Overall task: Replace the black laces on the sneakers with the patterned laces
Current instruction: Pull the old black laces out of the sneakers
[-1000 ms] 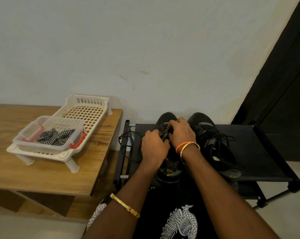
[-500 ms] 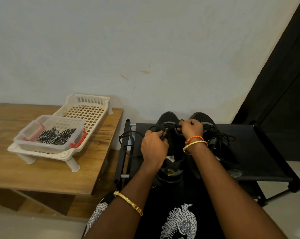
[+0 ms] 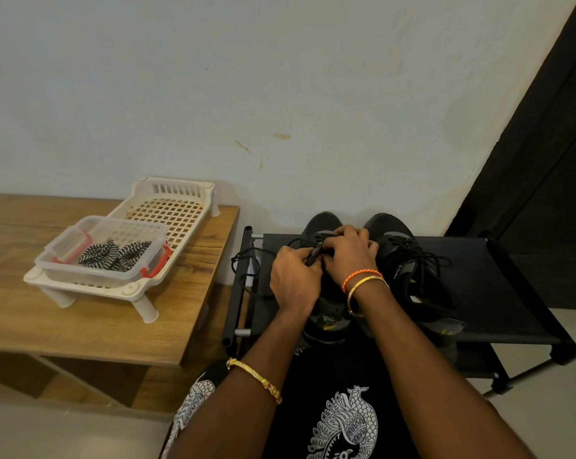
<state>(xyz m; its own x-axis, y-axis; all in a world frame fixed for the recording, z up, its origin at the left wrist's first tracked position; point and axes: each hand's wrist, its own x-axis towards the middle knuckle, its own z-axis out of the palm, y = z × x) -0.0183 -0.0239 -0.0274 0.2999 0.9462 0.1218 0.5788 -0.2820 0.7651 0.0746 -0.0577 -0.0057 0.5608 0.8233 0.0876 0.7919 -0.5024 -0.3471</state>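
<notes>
A pale, scuffed wall backs everything here, with a black fabric shoe rack (image 3: 498,293) set against it and a wooden desk (image 3: 91,323) to its left. On the rack's top shelf sit the two black sneakers, toes to the wall. I am working on the left sneaker (image 3: 323,223): my left hand (image 3: 293,279) pinches a stretch of its black lace (image 3: 314,256) near the eyelets, fingers curled tight on it, and my right hand (image 3: 351,253) is bent over the tongue just beside it, fingertips down among the crossings. That grip looks narrow and closed on the lace too, though the fingertips are hidden from me. A loose loop of the same lace hangs off the rack's left edge. The right sneaker (image 3: 402,256) stands beside it, fully laced and untouched.

Over on the desk, a white slatted tray (image 3: 177,190) carries a clear plastic box (image 3: 64,270) with red clips, and the patterned laces (image 3: 114,256), black-and-white zigzag, lie bunched inside it, well apart from my hands.

By my judgement I am in the unlacing step, early in the job. Next I need to draw the lace out through each pair of eyelets until the shoe is bare, then reach left for a patterned one.
</notes>
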